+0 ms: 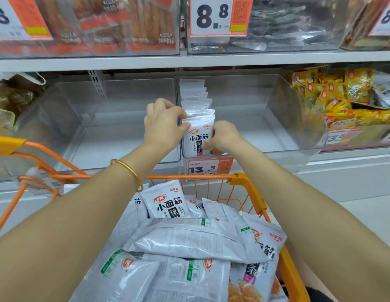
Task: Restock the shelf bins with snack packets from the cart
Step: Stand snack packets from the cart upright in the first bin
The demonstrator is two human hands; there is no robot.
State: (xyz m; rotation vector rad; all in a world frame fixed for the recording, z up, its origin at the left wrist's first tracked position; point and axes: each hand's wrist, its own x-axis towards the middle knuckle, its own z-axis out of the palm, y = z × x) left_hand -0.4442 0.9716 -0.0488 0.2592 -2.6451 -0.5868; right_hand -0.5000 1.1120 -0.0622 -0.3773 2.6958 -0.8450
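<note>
White snack packets (189,238) lie heaped in the orange cart (240,179) beneath both forearms. Beyond, the left hand (162,125) curls its fingers round the upper left edge of an upright stack of packets (197,138), while the right hand (224,136) grips its lower right edge. That stack sits at the front left of a clear shelf bin (255,118), above a 13.5 price tag (209,167).

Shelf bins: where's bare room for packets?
Left clear bin: bare wall to wall. Right clear bin: bare from the white packet row to the wall by the yellow packets. Crowded at its left wall: left hand and right hand grip the packet stack.
</note>
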